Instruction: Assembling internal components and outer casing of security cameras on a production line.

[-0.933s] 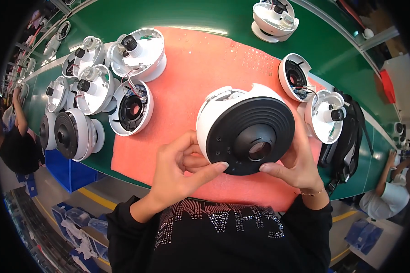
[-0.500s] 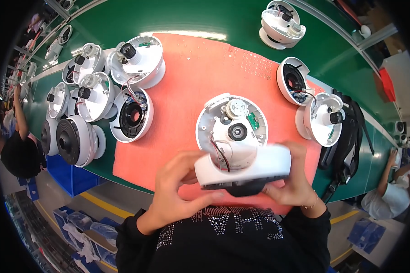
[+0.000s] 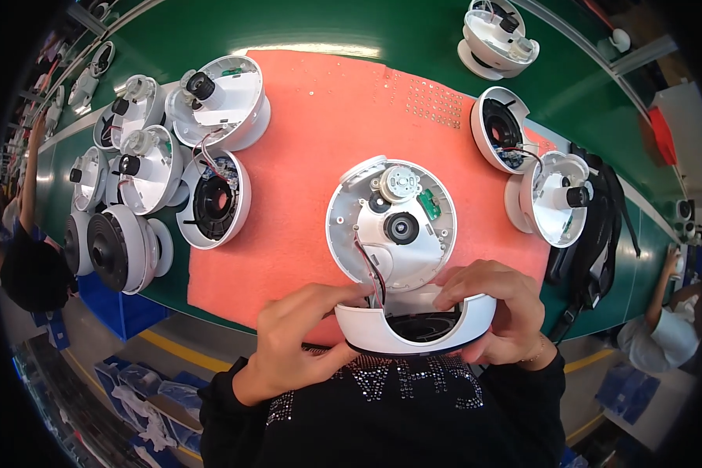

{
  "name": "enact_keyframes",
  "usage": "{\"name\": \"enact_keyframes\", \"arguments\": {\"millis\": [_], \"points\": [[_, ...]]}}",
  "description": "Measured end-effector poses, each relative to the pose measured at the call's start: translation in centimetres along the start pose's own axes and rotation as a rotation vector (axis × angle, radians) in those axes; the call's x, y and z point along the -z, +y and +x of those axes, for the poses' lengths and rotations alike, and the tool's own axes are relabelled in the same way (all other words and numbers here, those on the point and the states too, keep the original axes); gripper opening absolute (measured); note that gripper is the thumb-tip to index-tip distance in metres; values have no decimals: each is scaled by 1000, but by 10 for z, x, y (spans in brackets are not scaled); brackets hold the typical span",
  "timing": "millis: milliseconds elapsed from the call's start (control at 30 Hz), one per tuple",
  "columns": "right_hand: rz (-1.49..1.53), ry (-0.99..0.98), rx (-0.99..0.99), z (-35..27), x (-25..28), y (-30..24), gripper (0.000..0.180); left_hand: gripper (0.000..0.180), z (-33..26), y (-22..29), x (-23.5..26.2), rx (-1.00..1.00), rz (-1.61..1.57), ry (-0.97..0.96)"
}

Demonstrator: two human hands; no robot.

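An opened round white device base (image 3: 390, 222) lies on the orange mat (image 3: 312, 148), showing a motor, a small green board and a black centre hub. Red and black wires (image 3: 373, 269) run from it to a white cover with a black inner ring (image 3: 415, 326), which I hold tilted up toward me just below the base. My left hand (image 3: 300, 339) grips the cover's left rim. My right hand (image 3: 495, 308) grips its right rim, fingers curled over the top edge.
Several more white round housings, some open with wires, crowd the green table at the left (image 3: 210, 199) and right (image 3: 558, 195). One more sits at the far top (image 3: 491, 35). Small screws (image 3: 433, 97) are scattered on the mat. Other people sit at both sides.
The cover, earlier lying face up over the base, has been lifted off and tipped toward me, exposing the base's inner parts. Both hands moved down with it.
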State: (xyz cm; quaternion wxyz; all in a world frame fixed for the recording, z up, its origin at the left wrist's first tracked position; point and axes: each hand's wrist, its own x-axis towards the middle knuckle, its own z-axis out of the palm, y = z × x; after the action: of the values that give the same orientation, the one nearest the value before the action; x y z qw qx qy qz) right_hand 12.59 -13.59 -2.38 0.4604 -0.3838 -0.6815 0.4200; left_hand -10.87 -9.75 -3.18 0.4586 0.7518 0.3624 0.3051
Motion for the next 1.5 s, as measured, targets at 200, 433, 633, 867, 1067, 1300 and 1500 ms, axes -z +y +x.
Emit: {"name": "enact_keyframes", "arguments": {"millis": [200,433,633,867,1067,1300,1500], "points": [[75,74,-66,1,-6,-4,47,41,-5,-3,-2,-137,77,86],[-192,89,-40,1,-5,-8,54,38,-6,-4,-2,-96,67,87],[-231,-117,-59,13,8,-14,53,36,-7,-11,2,-85,62,112],[-221,-127,-128,17,11,-24,53,37,-2,-12,7,-65,62,64],[-26,-244,-218,17,12,-14,57,38,4,-10,9,-35,-169,-7],[72,-120,-221,19,7,-10,70,41,4,-4,10,260,-544,150],[39,-46,-214,25,8,-5,72,34,19,-2,9,239,-494,118]]}}
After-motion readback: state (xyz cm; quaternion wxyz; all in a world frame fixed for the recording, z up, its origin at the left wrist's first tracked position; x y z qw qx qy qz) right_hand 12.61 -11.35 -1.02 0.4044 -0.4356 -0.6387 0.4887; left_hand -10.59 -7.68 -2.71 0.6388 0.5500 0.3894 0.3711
